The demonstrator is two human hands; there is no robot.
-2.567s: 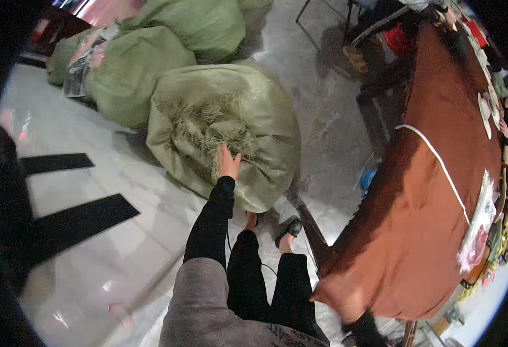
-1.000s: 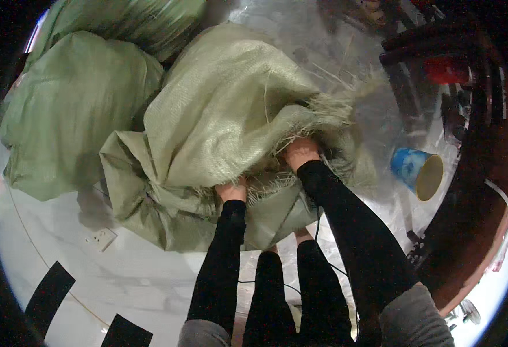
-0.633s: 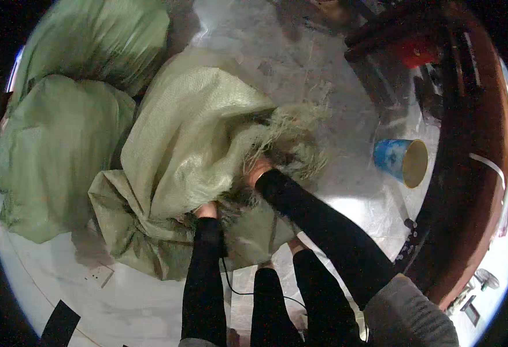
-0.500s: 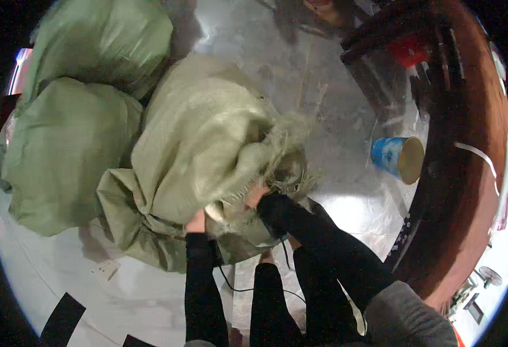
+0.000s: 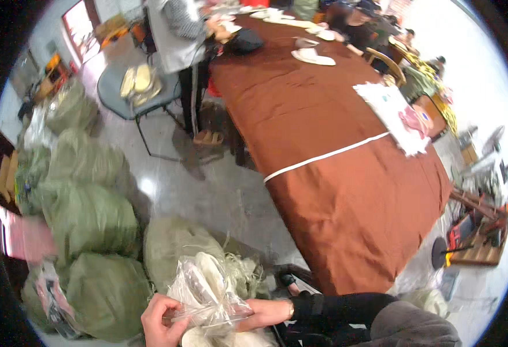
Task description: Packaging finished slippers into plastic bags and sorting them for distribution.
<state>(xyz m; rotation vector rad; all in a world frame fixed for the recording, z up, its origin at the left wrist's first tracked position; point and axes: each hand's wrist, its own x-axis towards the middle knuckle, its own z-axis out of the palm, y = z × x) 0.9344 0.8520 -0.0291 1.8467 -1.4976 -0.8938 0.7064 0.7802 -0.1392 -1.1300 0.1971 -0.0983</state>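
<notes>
The clear plastic bag [image 5: 207,295] of pale flat items sits at the near edge of the scene, held between both hands above the open green woven sack [image 5: 176,246] — its long axis runs near-to-far, tilted slightly left. The left hand [image 5: 162,320] grips the bag's near-left side with fingers curled closed. The right hand [image 5: 263,313] closes on the right side, its forearm entering almost level from the right — both hands equally near.

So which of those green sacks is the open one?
The sack closest to the hands, just above the clear plastic bag they hold: its frayed mouth gapes, while the sacks to its left bulge, closed.
</notes>
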